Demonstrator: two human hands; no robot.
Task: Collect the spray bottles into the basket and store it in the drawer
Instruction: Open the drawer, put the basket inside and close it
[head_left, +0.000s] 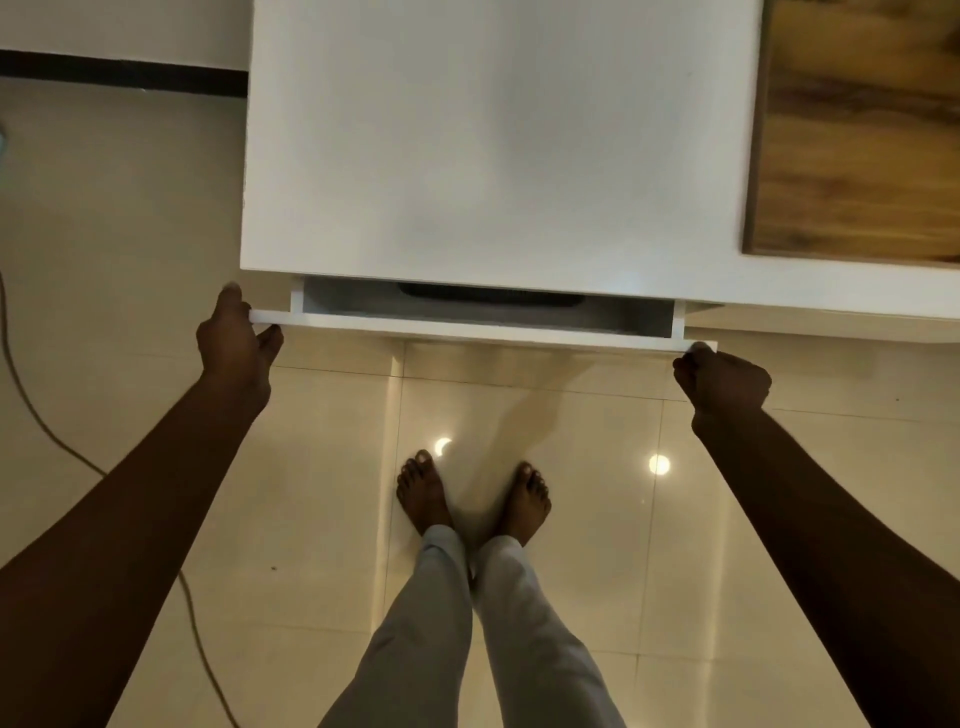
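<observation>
From the head view, your left hand (236, 338) is curled around the left end of the white drawer front panel (483, 327), and your right hand (722, 382) is closed in a fist on its right end. The panel's long axis runs left to right between your hands, both equally near it. The white drawer (644, 317) stands only a little way out from under the white cabinet top (493, 140). Inside it, a dark, mesh-like basket (493, 298) lies straight ahead of you; only its near rim shows. No spray bottles can be seen. The closing push, I judge, runs directly away from you, evenly on both ends.
</observation>
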